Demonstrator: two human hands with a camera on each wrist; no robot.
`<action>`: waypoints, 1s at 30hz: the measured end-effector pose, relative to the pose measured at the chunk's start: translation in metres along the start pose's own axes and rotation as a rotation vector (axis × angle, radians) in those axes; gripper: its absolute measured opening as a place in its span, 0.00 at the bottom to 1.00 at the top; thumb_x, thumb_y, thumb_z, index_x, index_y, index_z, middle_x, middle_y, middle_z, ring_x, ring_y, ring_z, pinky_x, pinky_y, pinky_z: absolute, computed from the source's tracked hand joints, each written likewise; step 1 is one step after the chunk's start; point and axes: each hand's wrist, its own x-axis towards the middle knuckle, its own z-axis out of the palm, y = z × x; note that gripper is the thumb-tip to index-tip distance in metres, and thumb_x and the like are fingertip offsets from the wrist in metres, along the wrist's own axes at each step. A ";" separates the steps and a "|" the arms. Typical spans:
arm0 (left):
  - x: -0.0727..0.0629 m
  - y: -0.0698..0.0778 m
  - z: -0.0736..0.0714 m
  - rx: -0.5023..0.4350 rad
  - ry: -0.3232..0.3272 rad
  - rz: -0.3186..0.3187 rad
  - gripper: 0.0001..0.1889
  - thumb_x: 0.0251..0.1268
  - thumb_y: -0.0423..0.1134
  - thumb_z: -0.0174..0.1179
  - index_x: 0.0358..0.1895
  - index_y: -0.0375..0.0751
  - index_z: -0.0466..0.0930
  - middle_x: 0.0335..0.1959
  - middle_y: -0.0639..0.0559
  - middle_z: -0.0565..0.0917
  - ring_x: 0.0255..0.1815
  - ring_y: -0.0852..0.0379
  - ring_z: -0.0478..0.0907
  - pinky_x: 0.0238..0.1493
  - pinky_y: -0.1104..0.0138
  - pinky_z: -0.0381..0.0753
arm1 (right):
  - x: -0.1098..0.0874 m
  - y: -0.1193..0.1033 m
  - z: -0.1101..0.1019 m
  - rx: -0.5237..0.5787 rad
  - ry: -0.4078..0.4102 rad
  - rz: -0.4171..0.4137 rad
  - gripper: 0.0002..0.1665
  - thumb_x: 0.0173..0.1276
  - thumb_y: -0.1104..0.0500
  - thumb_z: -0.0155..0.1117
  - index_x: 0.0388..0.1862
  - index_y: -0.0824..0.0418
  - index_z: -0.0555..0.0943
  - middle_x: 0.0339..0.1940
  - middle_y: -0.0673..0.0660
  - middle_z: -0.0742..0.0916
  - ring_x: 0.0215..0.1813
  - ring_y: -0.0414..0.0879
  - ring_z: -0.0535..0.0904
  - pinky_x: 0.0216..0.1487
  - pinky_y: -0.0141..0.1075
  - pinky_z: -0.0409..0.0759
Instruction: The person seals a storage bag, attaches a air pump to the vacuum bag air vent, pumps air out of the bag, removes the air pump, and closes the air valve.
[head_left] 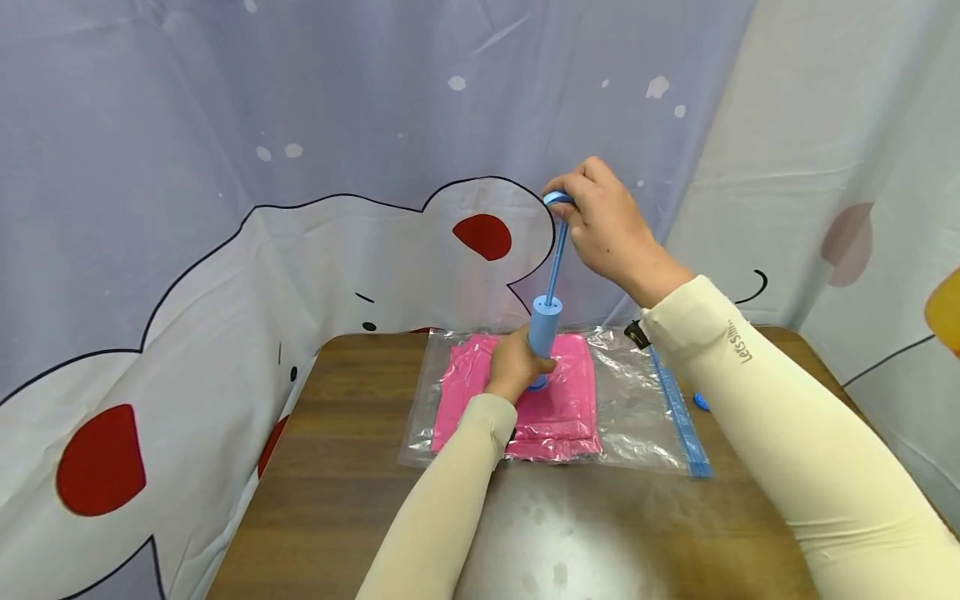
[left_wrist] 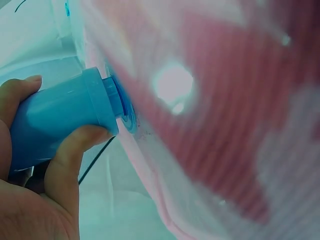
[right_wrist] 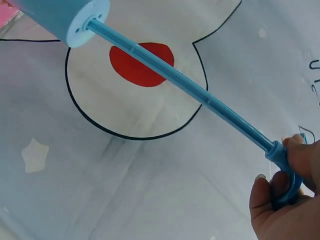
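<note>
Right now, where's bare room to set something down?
Bare table: left of the clear bag, and in front of it between the sleeves. Crowded: over the pink fabric, where left hand and right hand grip the blue pump.

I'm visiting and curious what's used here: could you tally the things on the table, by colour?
Blue: 2 (hand pump, small disc)
Pink: 1 (folded fabric bundle)
Clear, blue-edged: 1 (plastic bag)
Total: 4
</note>
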 end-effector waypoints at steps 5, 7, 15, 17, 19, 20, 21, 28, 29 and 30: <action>0.016 -0.016 0.016 -0.003 -0.006 -0.014 0.31 0.47 0.50 0.91 0.56 0.56 0.89 0.51 0.51 0.96 0.51 0.46 0.93 0.55 0.48 0.92 | -0.001 -0.003 0.004 -0.028 0.034 0.009 0.17 0.89 0.66 0.59 0.70 0.67 0.86 0.57 0.68 0.79 0.60 0.65 0.84 0.63 0.55 0.84; 0.023 -0.029 0.026 0.012 0.015 0.000 0.31 0.45 0.52 0.91 0.56 0.58 0.88 0.50 0.53 0.96 0.49 0.48 0.92 0.54 0.50 0.91 | -0.003 0.000 0.012 -0.032 0.028 0.017 0.18 0.89 0.66 0.60 0.71 0.67 0.85 0.57 0.69 0.80 0.60 0.66 0.84 0.63 0.56 0.85; 0.030 -0.042 0.028 0.055 0.031 0.005 0.38 0.45 0.56 0.91 0.64 0.58 0.88 0.51 0.53 0.96 0.50 0.50 0.93 0.54 0.51 0.92 | -0.028 0.028 0.072 -0.068 -0.187 0.085 0.19 0.89 0.63 0.62 0.72 0.68 0.84 0.57 0.68 0.81 0.56 0.65 0.86 0.61 0.54 0.87; 0.027 -0.039 0.021 0.043 0.012 -0.007 0.39 0.47 0.56 0.90 0.66 0.57 0.87 0.52 0.52 0.96 0.50 0.49 0.93 0.55 0.51 0.92 | -0.036 0.036 0.088 -0.061 -0.227 0.091 0.19 0.89 0.62 0.62 0.70 0.69 0.84 0.57 0.68 0.81 0.56 0.65 0.86 0.62 0.54 0.87; 0.024 -0.036 0.016 0.024 0.005 -0.020 0.39 0.47 0.55 0.90 0.66 0.57 0.87 0.51 0.52 0.96 0.49 0.49 0.93 0.55 0.52 0.92 | -0.042 0.041 0.099 -0.042 -0.238 0.085 0.17 0.89 0.62 0.63 0.68 0.71 0.84 0.54 0.68 0.80 0.55 0.65 0.86 0.62 0.53 0.88; 0.021 -0.033 0.013 0.018 -0.005 -0.028 0.39 0.49 0.55 0.90 0.67 0.57 0.86 0.51 0.52 0.96 0.49 0.49 0.93 0.55 0.51 0.92 | -0.044 0.043 0.103 -0.034 -0.234 0.077 0.17 0.89 0.62 0.63 0.67 0.71 0.84 0.53 0.68 0.80 0.54 0.64 0.86 0.61 0.53 0.88; 0.018 -0.030 0.008 0.021 -0.014 -0.028 0.38 0.50 0.55 0.90 0.67 0.57 0.86 0.51 0.52 0.96 0.49 0.49 0.93 0.55 0.51 0.92 | -0.046 0.044 0.105 -0.025 -0.229 0.072 0.16 0.89 0.62 0.63 0.65 0.71 0.85 0.52 0.67 0.80 0.53 0.64 0.85 0.61 0.53 0.88; 0.019 -0.031 0.016 0.016 0.025 -0.027 0.36 0.46 0.54 0.90 0.62 0.57 0.88 0.49 0.52 0.96 0.47 0.48 0.93 0.52 0.51 0.92 | -0.038 0.041 0.088 -0.020 -0.192 0.028 0.15 0.88 0.63 0.63 0.62 0.72 0.87 0.50 0.67 0.83 0.53 0.64 0.85 0.60 0.53 0.88; 0.019 -0.031 0.017 0.010 0.036 -0.023 0.35 0.45 0.54 0.90 0.60 0.58 0.88 0.48 0.52 0.96 0.46 0.49 0.93 0.51 0.51 0.92 | -0.035 0.039 0.081 -0.020 -0.183 0.030 0.14 0.89 0.63 0.63 0.61 0.72 0.87 0.51 0.67 0.83 0.54 0.64 0.85 0.61 0.53 0.87; 0.017 -0.028 0.017 0.016 0.041 -0.019 0.34 0.45 0.54 0.90 0.60 0.58 0.89 0.48 0.52 0.96 0.46 0.49 0.93 0.50 0.50 0.92 | -0.032 0.036 0.073 -0.018 -0.167 0.032 0.14 0.89 0.62 0.63 0.61 0.71 0.88 0.51 0.67 0.83 0.55 0.64 0.85 0.61 0.53 0.86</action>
